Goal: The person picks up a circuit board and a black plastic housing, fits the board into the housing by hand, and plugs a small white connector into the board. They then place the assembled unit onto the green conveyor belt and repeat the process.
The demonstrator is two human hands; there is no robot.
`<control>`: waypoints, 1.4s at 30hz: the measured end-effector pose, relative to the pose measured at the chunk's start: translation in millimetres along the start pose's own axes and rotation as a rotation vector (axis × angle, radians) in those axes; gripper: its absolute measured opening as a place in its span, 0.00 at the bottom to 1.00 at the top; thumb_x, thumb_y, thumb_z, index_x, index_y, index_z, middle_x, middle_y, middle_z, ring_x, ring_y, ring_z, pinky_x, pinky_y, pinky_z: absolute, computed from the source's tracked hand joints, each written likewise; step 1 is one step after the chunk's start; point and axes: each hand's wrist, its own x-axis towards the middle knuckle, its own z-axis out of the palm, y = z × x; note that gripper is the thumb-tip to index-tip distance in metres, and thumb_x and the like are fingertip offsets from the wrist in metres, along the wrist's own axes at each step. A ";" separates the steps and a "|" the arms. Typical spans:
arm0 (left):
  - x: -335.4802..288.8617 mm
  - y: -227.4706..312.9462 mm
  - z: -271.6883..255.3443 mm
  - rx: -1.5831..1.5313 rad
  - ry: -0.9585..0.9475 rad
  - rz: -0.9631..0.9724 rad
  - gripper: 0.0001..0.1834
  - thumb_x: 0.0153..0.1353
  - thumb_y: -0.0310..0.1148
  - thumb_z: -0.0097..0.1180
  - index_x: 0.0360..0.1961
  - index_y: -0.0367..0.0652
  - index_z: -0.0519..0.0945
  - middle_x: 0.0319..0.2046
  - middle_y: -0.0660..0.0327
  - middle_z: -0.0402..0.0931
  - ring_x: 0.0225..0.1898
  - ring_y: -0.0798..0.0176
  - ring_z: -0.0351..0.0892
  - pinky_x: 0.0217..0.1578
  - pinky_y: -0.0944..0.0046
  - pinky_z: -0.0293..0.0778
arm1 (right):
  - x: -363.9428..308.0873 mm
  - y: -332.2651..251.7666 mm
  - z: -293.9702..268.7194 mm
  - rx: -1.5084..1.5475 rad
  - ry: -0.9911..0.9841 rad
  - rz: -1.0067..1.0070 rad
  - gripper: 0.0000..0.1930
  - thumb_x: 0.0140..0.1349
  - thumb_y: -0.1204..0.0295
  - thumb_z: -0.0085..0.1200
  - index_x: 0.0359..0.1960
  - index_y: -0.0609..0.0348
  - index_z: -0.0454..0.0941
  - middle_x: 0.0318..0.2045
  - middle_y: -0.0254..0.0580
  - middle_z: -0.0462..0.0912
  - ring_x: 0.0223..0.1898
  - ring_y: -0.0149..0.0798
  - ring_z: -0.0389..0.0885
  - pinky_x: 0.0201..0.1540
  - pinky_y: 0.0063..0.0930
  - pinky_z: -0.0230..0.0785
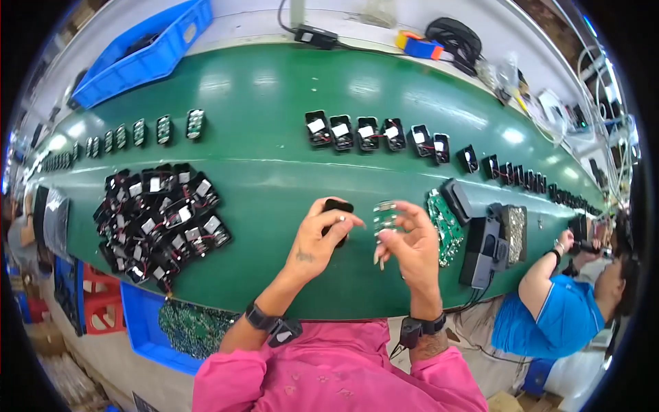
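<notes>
My left hand [317, 240] grips a small black plastic housing [338, 207] above the green conveyor belt [274, 123]. Just to its right, my right hand [410, 242] pinches a small green circuit board [384, 216] between thumb and fingers. The two parts are held close together, a small gap between them. A heap of black housings with white labels and red wires [161, 223] lies on the belt to my left. A stack of green circuit boards [445, 226] leans beside my right hand.
A row of black housings [374, 134] runs along the belt's far side, with green-striped parts [141, 132] further left. Black boxes [491, 240] sit at the right. A blue bin of circuit boards [185, 329] hangs below the belt; another blue bin [141, 55] lies beyond. A person in blue [556, 309] works at right.
</notes>
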 end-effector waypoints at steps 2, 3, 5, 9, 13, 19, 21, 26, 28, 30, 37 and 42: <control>-0.2 -5.3 11.2 0.095 -0.003 0.070 0.05 0.64 0.25 0.56 0.36 0.36 0.84 0.52 0.56 0.72 0.39 0.67 0.78 0.42 0.64 0.74 | -4.0 5.8 -7.3 0.101 -0.030 0.012 0.18 0.63 0.82 0.59 0.55 0.70 0.73 0.31 0.40 0.81 0.21 0.27 0.80 0.19 0.17 0.68; 0.1 -9.2 14.4 0.146 -0.021 0.149 0.05 0.62 0.24 0.57 0.36 0.36 0.84 0.53 0.55 0.71 0.42 0.64 0.79 0.44 0.63 0.74 | -6.8 10.6 -10.4 0.103 -0.074 0.041 0.15 0.63 0.81 0.60 0.51 0.70 0.75 0.30 0.40 0.82 0.22 0.26 0.80 0.19 0.17 0.68; -1.0 -14.6 16.1 0.181 -0.031 0.222 0.07 0.58 0.23 0.60 0.39 0.38 0.85 0.52 0.50 0.71 0.48 0.53 0.78 0.45 0.58 0.75 | -8.8 15.3 -6.4 0.116 -0.093 0.067 0.07 0.64 0.79 0.61 0.40 0.70 0.80 0.28 0.39 0.83 0.21 0.25 0.80 0.19 0.16 0.69; -6.0 -19.2 11.5 0.192 -0.033 0.243 0.07 0.57 0.23 0.62 0.37 0.38 0.85 0.54 0.50 0.71 0.49 0.51 0.78 0.48 0.58 0.75 | -8.1 14.7 5.0 0.020 -0.066 0.151 0.07 0.63 0.79 0.61 0.39 0.70 0.78 0.28 0.42 0.82 0.19 0.28 0.79 0.18 0.19 0.71; -10.4 -13.9 9.2 0.173 -0.006 0.228 0.07 0.54 0.24 0.65 0.35 0.38 0.86 0.54 0.51 0.70 0.50 0.51 0.78 0.51 0.56 0.74 | -6.7 20.8 3.8 0.050 -0.015 0.136 0.08 0.63 0.79 0.62 0.40 0.70 0.77 0.30 0.41 0.81 0.19 0.28 0.80 0.18 0.19 0.72; -10.0 -6.4 6.9 0.204 -0.058 0.222 0.22 0.52 0.21 0.64 0.51 0.40 0.82 0.59 0.52 0.66 0.55 0.55 0.74 0.53 0.59 0.73 | -5.5 24.9 4.5 0.007 -0.002 0.123 0.08 0.63 0.79 0.62 0.40 0.70 0.77 0.30 0.41 0.81 0.20 0.27 0.80 0.20 0.19 0.72; -9.2 -10.4 2.3 0.092 -0.183 0.169 0.40 0.56 0.21 0.61 0.71 0.41 0.62 0.65 0.51 0.59 0.64 0.56 0.65 0.61 0.59 0.69 | -5.8 27.2 6.8 0.003 0.019 0.092 0.08 0.63 0.79 0.62 0.39 0.70 0.77 0.30 0.40 0.81 0.21 0.26 0.80 0.21 0.19 0.72; -11.3 -12.1 8.1 -0.375 -0.161 -0.020 0.36 0.64 0.23 0.55 0.72 0.36 0.57 0.68 0.53 0.58 0.63 0.61 0.66 0.63 0.61 0.66 | -7.2 30.9 0.9 -0.174 -0.001 0.096 0.09 0.62 0.79 0.63 0.42 0.68 0.79 0.35 0.39 0.82 0.27 0.24 0.80 0.25 0.14 0.71; -8.6 -17.7 4.1 -0.402 -0.186 -0.084 0.33 0.67 0.21 0.50 0.72 0.40 0.57 0.63 0.55 0.64 0.56 0.65 0.73 0.55 0.64 0.75 | -5.4 28.3 0.5 -0.308 -0.014 -0.007 0.10 0.61 0.79 0.64 0.43 0.65 0.81 0.40 0.40 0.81 0.34 0.27 0.80 0.30 0.17 0.73; -7.4 -17.3 5.4 -0.403 -0.170 -0.074 0.29 0.69 0.21 0.48 0.70 0.38 0.59 0.61 0.57 0.66 0.54 0.66 0.75 0.54 0.65 0.76 | -3.6 24.1 -0.6 -0.444 -0.022 -0.111 0.11 0.59 0.78 0.65 0.44 0.62 0.82 0.46 0.42 0.80 0.42 0.30 0.80 0.35 0.20 0.75; -11.9 -19.2 12.3 -0.355 -0.167 -0.114 0.27 0.68 0.21 0.49 0.68 0.37 0.64 0.57 0.59 0.71 0.49 0.72 0.76 0.48 0.69 0.77 | 1.7 25.6 2.3 -0.759 -0.091 -0.496 0.10 0.56 0.75 0.66 0.41 0.53 0.88 0.52 0.42 0.78 0.58 0.43 0.70 0.55 0.34 0.68; -11.9 -16.4 14.1 -0.289 -0.139 -0.087 0.28 0.67 0.21 0.51 0.68 0.35 0.65 0.59 0.56 0.72 0.49 0.69 0.77 0.48 0.67 0.77 | -5.6 26.8 14.3 -0.625 0.074 -0.418 0.06 0.59 0.75 0.64 0.38 0.55 0.87 0.48 0.41 0.79 0.55 0.44 0.70 0.51 0.36 0.67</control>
